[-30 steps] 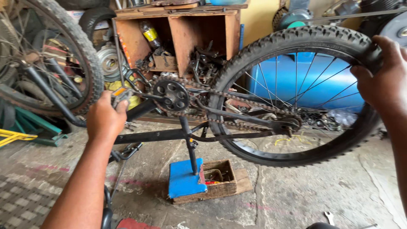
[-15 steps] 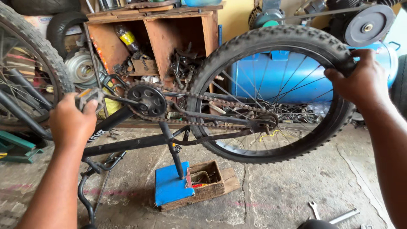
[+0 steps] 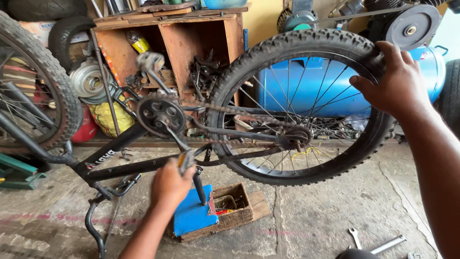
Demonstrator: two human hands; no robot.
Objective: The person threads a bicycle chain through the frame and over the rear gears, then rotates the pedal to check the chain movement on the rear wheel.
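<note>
A black bicycle frame (image 3: 120, 165) stands upside down on the concrete floor. My left hand (image 3: 170, 184) grips the lower pedal (image 3: 186, 160) below the toothed chainring (image 3: 160, 116). The opposite pedal (image 3: 149, 61) points up. A rusty chain (image 3: 239, 112) runs from the chainring to the rear hub (image 3: 293, 139). My right hand (image 3: 397, 84) clasps the knobby rear tyre (image 3: 268, 52) at its upper right.
A blue-topped block (image 3: 194, 216) and a small wooden box (image 3: 235, 211) of parts sit under the frame. Two spanners (image 3: 354, 236) lie on the floor at lower right. The front wheel (image 3: 57, 86) is at left. A wooden shelf (image 3: 191, 29) and blue tank (image 3: 306, 91) stand behind.
My left hand has swung the pedal from left of the chainring down to below it, turning the crank. My right hand stays on the rear tyre.
</note>
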